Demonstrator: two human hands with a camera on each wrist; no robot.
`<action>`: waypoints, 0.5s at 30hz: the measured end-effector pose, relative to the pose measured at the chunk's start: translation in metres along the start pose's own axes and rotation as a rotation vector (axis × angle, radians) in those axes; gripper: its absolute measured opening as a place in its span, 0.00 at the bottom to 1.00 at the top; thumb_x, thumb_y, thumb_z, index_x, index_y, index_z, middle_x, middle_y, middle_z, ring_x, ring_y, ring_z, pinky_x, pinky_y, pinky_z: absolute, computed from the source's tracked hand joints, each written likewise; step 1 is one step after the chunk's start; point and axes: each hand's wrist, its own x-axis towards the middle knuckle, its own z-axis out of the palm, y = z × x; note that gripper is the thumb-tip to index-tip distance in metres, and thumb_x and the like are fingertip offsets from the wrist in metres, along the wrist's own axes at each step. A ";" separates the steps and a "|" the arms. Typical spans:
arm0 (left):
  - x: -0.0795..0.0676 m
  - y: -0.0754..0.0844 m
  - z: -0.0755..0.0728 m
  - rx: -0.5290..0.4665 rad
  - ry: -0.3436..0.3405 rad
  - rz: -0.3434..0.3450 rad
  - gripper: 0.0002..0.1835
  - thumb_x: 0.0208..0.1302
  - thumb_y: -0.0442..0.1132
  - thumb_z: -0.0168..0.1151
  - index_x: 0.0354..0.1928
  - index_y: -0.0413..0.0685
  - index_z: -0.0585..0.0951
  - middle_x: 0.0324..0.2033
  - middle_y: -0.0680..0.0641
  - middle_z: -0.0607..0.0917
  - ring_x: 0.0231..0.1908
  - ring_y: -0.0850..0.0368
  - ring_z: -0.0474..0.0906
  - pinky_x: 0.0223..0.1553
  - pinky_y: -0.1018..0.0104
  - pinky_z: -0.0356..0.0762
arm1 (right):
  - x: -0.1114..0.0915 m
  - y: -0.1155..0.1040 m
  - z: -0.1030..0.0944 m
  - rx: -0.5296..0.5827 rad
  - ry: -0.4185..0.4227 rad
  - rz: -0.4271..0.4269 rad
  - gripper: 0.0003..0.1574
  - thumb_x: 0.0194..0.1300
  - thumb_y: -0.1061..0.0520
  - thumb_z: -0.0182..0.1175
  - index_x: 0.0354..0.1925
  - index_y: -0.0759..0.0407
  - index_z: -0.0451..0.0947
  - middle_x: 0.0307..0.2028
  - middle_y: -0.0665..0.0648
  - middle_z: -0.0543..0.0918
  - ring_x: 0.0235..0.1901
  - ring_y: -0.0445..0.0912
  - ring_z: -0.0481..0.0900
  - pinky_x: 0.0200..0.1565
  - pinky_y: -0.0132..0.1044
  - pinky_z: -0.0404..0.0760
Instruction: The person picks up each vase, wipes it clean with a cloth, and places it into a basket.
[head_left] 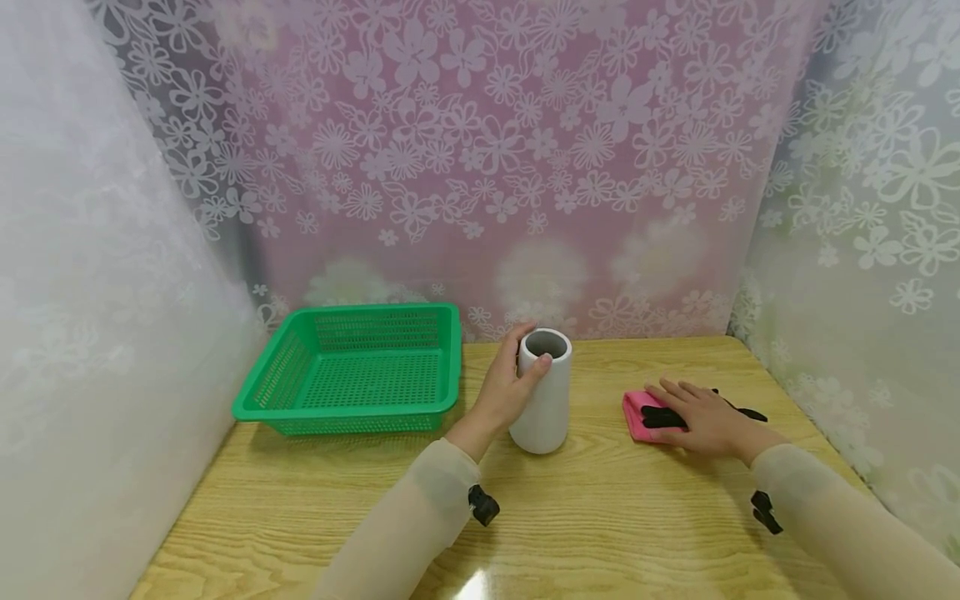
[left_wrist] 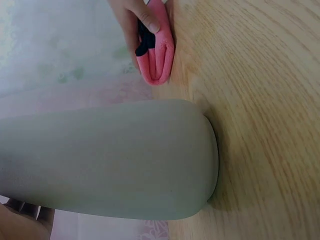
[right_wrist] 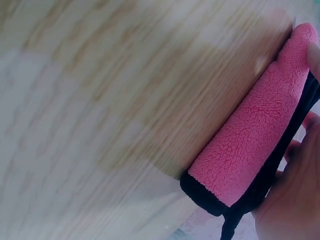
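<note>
My left hand (head_left: 504,390) grips the upper part of a tall white cylindrical vase (head_left: 546,412), thumb on the near side of its rim. The vase stands upright on the table; its grey inside shows at the open top. In the left wrist view the vase's wall (left_wrist: 115,160) fills the middle. At the right, my right hand (head_left: 708,419) holds a folded pink cloth (head_left: 635,417) from above, thumb on the near side and fingers across the far side. The cloth (right_wrist: 255,130) is fluffy with a black edge and black strap, and lies on the table.
A green plastic basket (head_left: 347,412) with slotted walls stands at the back left of the wooden table (head_left: 585,517). Flower-patterned curtains (head_left: 480,167) enclose the back and both sides. Black wrist devices (head_left: 483,505) sit at both sleeves.
</note>
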 end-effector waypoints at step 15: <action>-0.001 -0.001 0.000 -0.076 -0.001 -0.082 0.36 0.70 0.61 0.58 0.74 0.59 0.62 0.61 0.46 0.75 0.57 0.52 0.74 0.56 0.51 0.76 | -0.001 -0.004 -0.010 -0.026 -0.092 -0.010 0.56 0.63 0.28 0.61 0.77 0.55 0.57 0.73 0.69 0.60 0.68 0.72 0.60 0.64 0.72 0.56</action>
